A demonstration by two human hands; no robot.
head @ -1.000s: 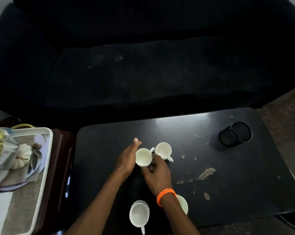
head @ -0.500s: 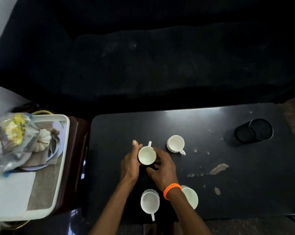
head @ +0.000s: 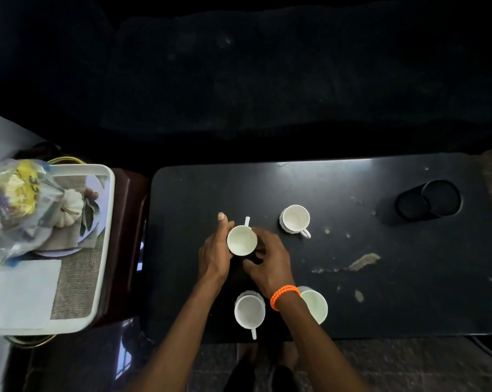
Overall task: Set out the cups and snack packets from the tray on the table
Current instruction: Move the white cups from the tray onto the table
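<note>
Several white cups stand on the black table [head: 352, 188]. One cup [head: 242, 240], handle pointing away from me, sits between my hands: my left hand [head: 215, 250] cups its left side and my right hand [head: 270, 258], with an orange wristband, curls round its right side. A second cup [head: 295, 218] stands to the right, apart. Two more cups [head: 249, 311] [head: 315, 305] are near the front edge, the right one partly hidden by my wrist. The white tray [head: 105, 250] at the left holds clear snack packets [head: 16, 199].
A dark sofa fills the space behind the table. Two black round coasters [head: 427, 200] lie at the table's far right. Pale chipped patches [head: 363, 261] mark the tabletop. The tray rests on a brown side stand [head: 129, 236], with a printed plate and white paper.
The cup between my hands has been turned so its handle points away and now stands apart from the second cup. My view shifted left, showing more of the tray.
</note>
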